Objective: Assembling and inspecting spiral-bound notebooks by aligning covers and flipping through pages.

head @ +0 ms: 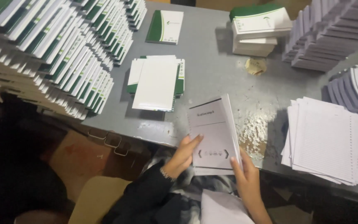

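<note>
My left hand [183,155] and my right hand [247,178] together hold a thin stack of grey-white printed sheets [213,132] over the near edge of the grey table [212,70]. The left fingers rest on the stack's left side and the right thumb presses its lower right edge. A stack of lined punched pages [326,139] lies to the right. A pile of white and green covers [156,83] lies to the left of the held sheets.
Rows of green-and-white notebooks [54,49] fill the left side. A single green-and-white notebook [165,27] lies at the back, a short pile of notebooks [260,29] beside it, grey-purple page stacks [332,31] at the back right. A crumpled scrap [255,66] sits mid-table.
</note>
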